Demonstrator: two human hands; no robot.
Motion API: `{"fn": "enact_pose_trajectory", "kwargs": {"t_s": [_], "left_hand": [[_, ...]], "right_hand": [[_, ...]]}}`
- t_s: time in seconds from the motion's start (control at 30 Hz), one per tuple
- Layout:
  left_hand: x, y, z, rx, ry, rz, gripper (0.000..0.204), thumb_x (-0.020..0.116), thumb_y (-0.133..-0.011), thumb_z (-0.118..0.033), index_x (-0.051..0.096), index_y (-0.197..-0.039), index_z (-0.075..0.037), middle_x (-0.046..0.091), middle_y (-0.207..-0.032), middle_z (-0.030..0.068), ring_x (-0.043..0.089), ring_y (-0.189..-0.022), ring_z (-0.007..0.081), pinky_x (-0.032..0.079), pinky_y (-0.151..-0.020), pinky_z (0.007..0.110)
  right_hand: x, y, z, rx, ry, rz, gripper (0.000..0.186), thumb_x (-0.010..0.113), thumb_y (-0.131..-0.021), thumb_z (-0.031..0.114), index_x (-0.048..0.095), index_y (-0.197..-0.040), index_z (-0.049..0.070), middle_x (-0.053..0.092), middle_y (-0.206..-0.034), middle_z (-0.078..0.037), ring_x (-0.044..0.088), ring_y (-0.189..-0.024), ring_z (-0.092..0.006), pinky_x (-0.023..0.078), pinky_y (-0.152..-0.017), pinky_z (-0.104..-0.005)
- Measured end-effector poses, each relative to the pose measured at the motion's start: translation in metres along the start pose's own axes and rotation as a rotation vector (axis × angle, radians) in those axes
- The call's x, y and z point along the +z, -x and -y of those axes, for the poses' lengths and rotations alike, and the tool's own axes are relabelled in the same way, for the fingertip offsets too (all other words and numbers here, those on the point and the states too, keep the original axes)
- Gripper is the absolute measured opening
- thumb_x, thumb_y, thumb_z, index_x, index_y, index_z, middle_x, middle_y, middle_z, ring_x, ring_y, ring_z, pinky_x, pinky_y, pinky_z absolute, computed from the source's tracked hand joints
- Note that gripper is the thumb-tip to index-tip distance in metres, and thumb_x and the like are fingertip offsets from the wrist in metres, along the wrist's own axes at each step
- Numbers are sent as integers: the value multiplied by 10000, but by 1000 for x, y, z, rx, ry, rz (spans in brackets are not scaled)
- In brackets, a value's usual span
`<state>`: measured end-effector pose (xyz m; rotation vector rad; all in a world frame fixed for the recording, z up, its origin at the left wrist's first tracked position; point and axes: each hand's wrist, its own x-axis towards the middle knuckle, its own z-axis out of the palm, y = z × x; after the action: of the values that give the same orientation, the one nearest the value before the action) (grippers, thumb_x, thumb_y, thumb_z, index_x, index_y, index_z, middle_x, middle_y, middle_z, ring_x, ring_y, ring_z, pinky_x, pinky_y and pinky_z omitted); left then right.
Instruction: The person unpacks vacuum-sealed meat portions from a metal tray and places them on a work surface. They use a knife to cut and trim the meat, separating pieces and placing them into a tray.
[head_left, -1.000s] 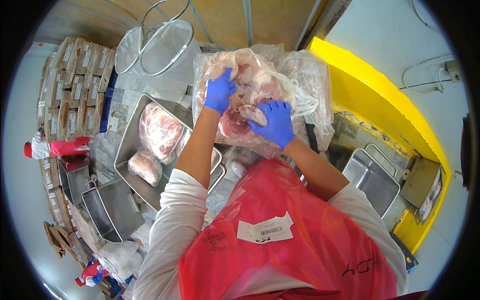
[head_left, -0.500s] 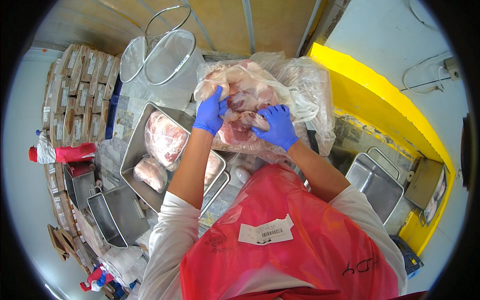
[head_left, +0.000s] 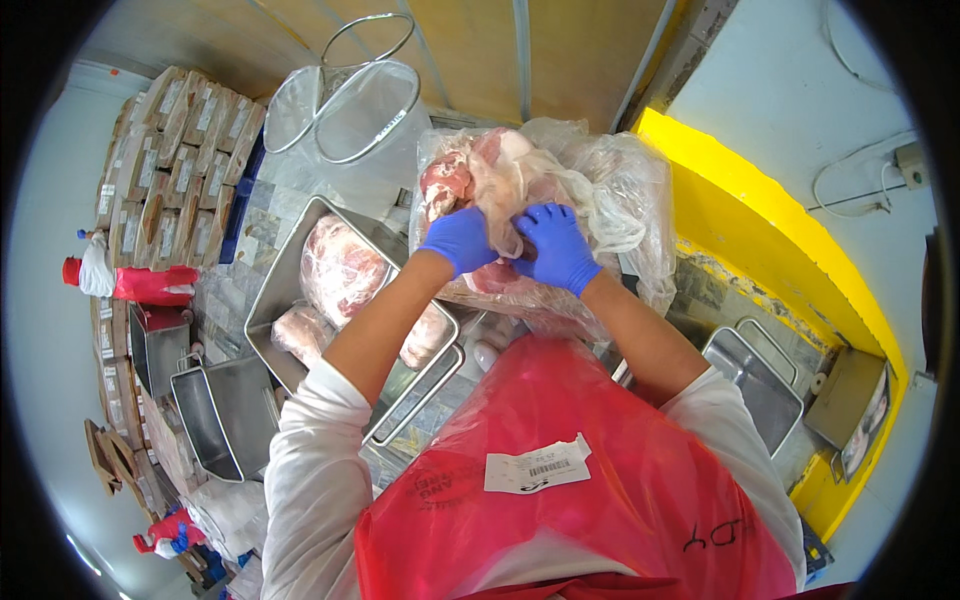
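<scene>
Large pieces of raw meat (head_left: 447, 183) lie in a mass of clear plastic wrap in front of me. A strip of clear plastic film (head_left: 505, 207) is bunched between my hands. My blue-gloved left hand (head_left: 460, 242) is closed on the film's left side, its fingertips partly hidden behind it. Against the film's right side, my blue-gloved right hand (head_left: 557, 248) is closed, with fingers curled down over film and meat. More loose clear plastic (head_left: 635, 200) spreads to the right of the meat.
To the left, a metal tub (head_left: 268, 285) holds several wrapped meat pieces (head_left: 342, 268). Bag-lined wire hoops (head_left: 368, 112) stand behind it. Boxes (head_left: 165, 190) are stacked far left, near a person (head_left: 135, 282). A yellow barrier (head_left: 790, 220) and another metal tub (head_left: 750, 385) are at right.
My left hand has moved right and down from the meat's left side, closer to my right hand. The film is gathered between them, baring meat at the left. The view has shifted slightly.
</scene>
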<state>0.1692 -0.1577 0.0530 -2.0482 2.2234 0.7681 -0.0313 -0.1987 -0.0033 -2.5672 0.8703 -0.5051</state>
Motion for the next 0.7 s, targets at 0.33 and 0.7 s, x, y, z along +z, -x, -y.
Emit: {"fn": "enact_pose_trajectory", "kwargs": {"t_s": [0.33,0.7], "left_hand": [[38,-23,44,98,-189,169,349,635,-863,-344,727,-955,-20,701,-948,249,690,-864,422,554,-765,478],[57,16,34,-198,1337,-235,403,694,-906,-144,562,-1267,-23,629,-1106,80,610,-990,202,506,-883,344]], "right_hand": [[26,8,3,-38,-68,-126,562,802,-613,401,643,-1044,76,577,-1114,-120,526,-1069,-331,401,-953,-454],[15,-2,-20,-91,-159,-75,416,744,-650,349,650,-982,117,577,-1027,-93,551,-982,-310,408,-925,-444]]}}
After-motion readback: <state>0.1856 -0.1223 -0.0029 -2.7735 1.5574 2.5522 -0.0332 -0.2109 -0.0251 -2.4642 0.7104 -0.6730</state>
